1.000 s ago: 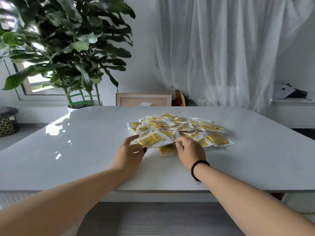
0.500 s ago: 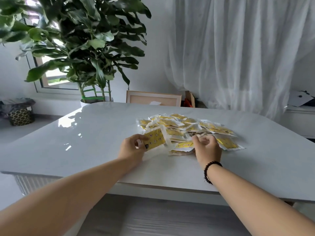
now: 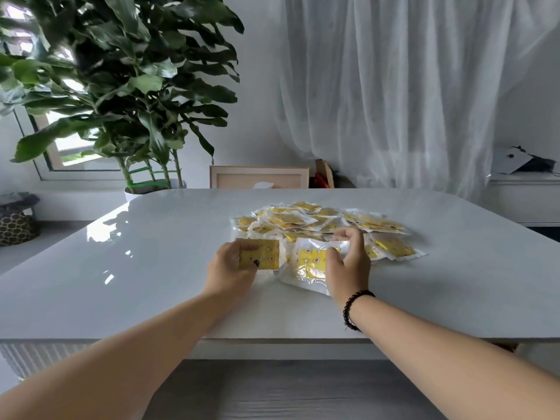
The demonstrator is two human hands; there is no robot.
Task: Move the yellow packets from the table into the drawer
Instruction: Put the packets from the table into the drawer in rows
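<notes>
The left hand (image 3: 230, 266) has its grip clamped on one yellow packet (image 3: 263, 253), thumb over the near face and fingers curled behind, holding it tilted up just off the table (image 3: 151, 268). The right hand (image 3: 348, 262) pinches a second, larger packet (image 3: 312, 265) (clear plastic border, yellow centre) at its right edge, its near end lying on the table. Just behind both hands the heap of yellow packets (image 3: 318, 221) lies spread across the middle of the table. A beaded bracelet (image 3: 353, 309) circles the right wrist. A potted plant (image 3: 121, 86) stands beyond the far left corner.
</notes>
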